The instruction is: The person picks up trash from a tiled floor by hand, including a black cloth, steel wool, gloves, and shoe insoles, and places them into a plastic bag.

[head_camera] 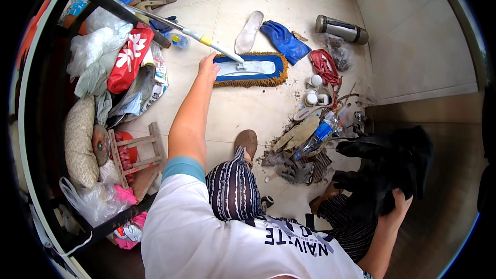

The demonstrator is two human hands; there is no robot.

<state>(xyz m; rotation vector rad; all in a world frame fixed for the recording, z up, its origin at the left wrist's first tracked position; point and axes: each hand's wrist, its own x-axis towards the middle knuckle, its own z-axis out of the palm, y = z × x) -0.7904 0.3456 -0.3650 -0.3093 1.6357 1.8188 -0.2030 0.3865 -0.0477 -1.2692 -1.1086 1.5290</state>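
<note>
My left hand reaches forward to the left end of a flat mop head with a blue pad and brown fringe; its fingers are at the pad's edge, and whether they grip it is unclear. The mop's pole slants up to the left. My right hand, at the lower right, holds a black cloth or bag that hangs in folds. Beyond the mop head lie a pale insole and a blue rubber glove.
On the right lie a steel thermos flask, red cord or cloth, white containers, a plastic bottle, and dirty gloves amid debris. A black-framed rack with bags and a cushion stands left, near a wooden stool.
</note>
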